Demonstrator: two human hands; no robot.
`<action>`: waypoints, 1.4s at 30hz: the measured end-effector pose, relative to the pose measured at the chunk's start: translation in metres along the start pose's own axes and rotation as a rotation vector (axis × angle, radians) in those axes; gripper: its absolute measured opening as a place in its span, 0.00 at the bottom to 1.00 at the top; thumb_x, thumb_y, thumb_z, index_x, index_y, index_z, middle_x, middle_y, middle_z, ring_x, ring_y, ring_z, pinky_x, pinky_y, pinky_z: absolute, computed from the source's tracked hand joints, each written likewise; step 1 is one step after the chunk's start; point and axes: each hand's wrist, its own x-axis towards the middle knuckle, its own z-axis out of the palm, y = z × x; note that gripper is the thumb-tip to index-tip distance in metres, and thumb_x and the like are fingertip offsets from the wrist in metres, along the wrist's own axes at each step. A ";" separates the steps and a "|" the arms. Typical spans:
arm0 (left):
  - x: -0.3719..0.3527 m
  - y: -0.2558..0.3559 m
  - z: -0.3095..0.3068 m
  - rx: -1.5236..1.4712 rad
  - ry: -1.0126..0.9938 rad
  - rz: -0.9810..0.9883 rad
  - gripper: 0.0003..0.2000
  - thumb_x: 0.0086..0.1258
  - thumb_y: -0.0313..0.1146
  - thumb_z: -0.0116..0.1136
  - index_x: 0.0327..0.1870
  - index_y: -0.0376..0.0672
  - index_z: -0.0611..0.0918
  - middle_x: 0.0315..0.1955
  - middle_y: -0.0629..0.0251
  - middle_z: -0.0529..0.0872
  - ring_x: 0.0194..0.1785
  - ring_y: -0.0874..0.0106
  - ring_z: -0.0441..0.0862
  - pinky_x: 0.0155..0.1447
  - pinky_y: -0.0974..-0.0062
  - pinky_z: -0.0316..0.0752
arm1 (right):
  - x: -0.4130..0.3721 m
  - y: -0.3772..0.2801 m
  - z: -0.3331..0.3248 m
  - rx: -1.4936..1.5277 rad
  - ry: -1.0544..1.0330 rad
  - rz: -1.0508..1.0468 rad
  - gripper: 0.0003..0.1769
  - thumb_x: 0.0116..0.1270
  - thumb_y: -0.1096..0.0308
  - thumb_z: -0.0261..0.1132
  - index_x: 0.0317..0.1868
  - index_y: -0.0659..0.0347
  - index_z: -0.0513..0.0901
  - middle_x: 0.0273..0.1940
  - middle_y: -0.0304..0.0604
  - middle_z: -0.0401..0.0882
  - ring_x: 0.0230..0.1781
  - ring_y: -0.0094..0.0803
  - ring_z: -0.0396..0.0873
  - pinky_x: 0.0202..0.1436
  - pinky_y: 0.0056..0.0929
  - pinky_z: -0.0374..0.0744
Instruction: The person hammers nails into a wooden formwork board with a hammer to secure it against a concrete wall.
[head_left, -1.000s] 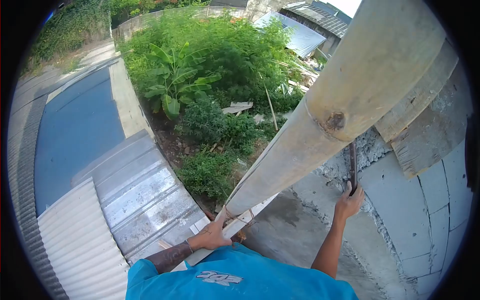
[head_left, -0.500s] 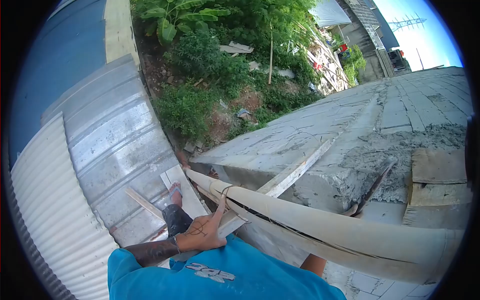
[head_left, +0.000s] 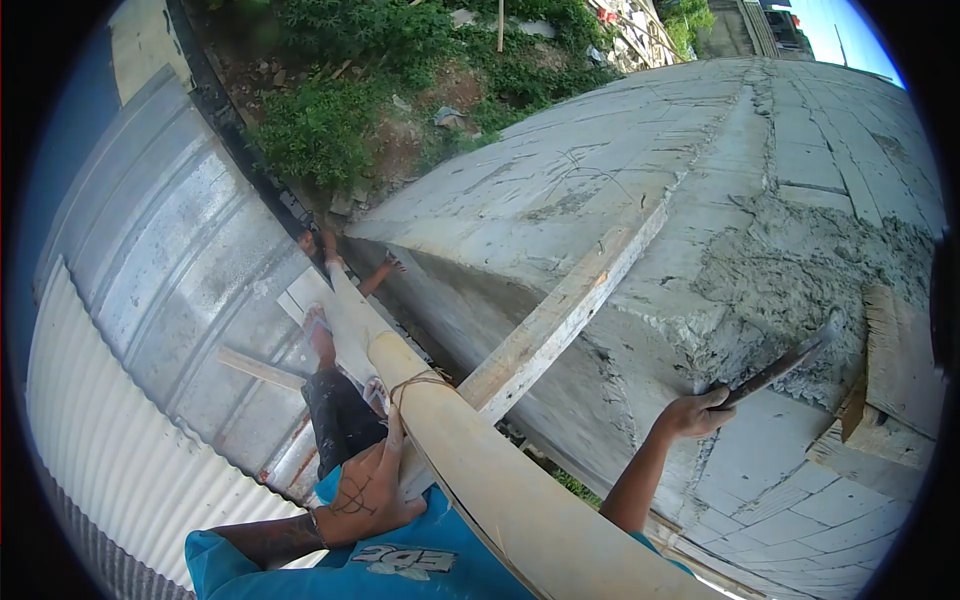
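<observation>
My left hand point(head_left: 362, 492) is closed around the near end of a wooden beam point(head_left: 575, 320), its index finger stretched up against the bamboo pole point(head_left: 408, 378). This beam passes under the pole and reaches onto the concrete wall top. A thin tie point(head_left: 420, 381) wraps the pole just by that fingertip. Out to the right, my right hand point(head_left: 695, 413) grips a short dark bar point(head_left: 780, 366) with a pale, curved far tip. The bar points toward rough wet-looking mortar point(head_left: 800, 250) on the blockwork.
Another person's hand point(head_left: 392, 262) shows in the gap at the pole's far end. Metal roof sheets point(head_left: 180, 270) lie left, with my foot point(head_left: 318, 322) on a board there. Wood pieces point(head_left: 900, 350) sit at right. A deep gap runs along the wall.
The view has tilted down and right. My right hand with the dark bar has come out from behind the bamboo pole, and the pole now slants more steeply. My left hand keeps its hold.
</observation>
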 end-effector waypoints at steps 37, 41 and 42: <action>0.095 -0.001 -0.061 -0.188 0.432 0.248 0.22 0.67 0.47 0.46 0.43 0.33 0.77 0.45 0.48 0.78 0.51 0.53 0.73 0.58 0.64 0.66 | 0.002 0.002 0.001 -0.030 0.093 -0.093 0.23 0.68 0.50 0.59 0.39 0.66 0.77 0.31 0.51 0.77 0.31 0.52 0.74 0.35 0.45 0.70; 0.210 0.047 -0.052 -0.142 -0.100 0.034 0.38 0.62 0.61 0.55 0.56 0.27 0.73 0.56 0.39 0.73 0.62 0.53 0.71 0.63 0.64 0.66 | 0.000 0.007 0.006 -0.052 0.113 -0.116 0.23 0.68 0.50 0.60 0.39 0.66 0.77 0.30 0.51 0.76 0.30 0.51 0.74 0.33 0.44 0.70; 0.225 0.060 -0.042 -0.119 -0.251 -0.003 0.43 0.60 0.63 0.58 0.59 0.25 0.71 0.59 0.35 0.71 0.65 0.52 0.68 0.64 0.64 0.65 | 0.002 0.010 0.005 -0.055 0.117 -0.122 0.22 0.68 0.50 0.60 0.39 0.67 0.77 0.30 0.51 0.76 0.30 0.51 0.74 0.33 0.44 0.70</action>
